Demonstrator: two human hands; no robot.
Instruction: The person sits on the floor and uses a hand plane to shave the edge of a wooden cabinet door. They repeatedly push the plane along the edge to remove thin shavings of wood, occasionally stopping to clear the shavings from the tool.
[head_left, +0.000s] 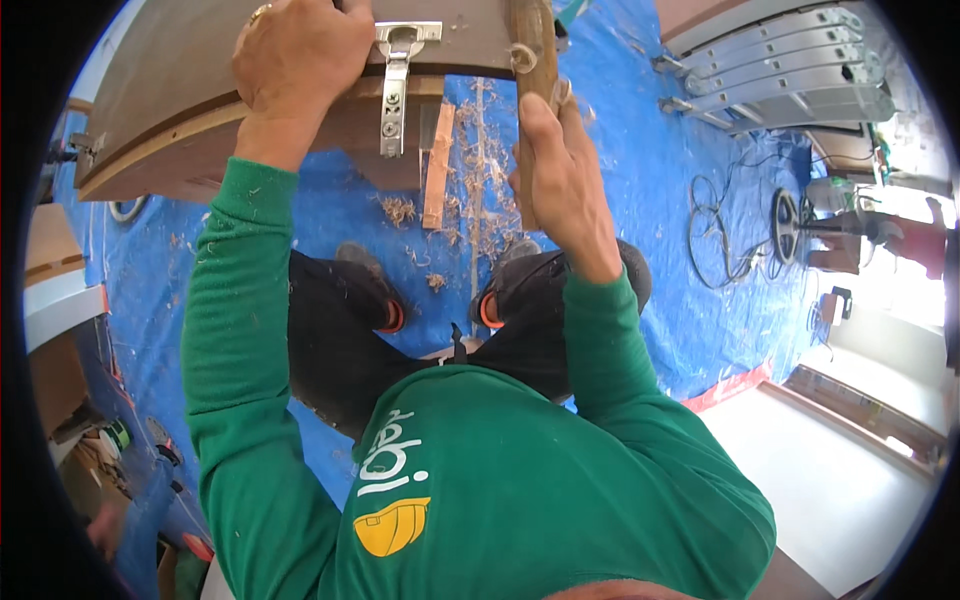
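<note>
A brown cabinet door (pixel 465 42) lies at the top of the view, a metal concealed hinge (pixel 395 90) sticking out over its near edge. My left hand (pixel 305 55) is closed at the door just left of the hinge, its fingertips partly cut off by the picture's edge. To the right of the hinge, my right hand (pixel 570 180) is wrapped round a long wooden hand plane (pixel 535 50), which stands at the door's right end. Curled shavings cling to the plane. Its blade is hidden from me.
Blue sheeting (pixel 690 330) covers the floor, strewn with wood shavings (pixel 480 150). A reddish wood strip (pixel 437 165) lies beyond my feet. To the right are a folded aluminium ladder (pixel 780 75) and a loose black cable (pixel 710 235); a white panel (pixel 850 490) is at lower right.
</note>
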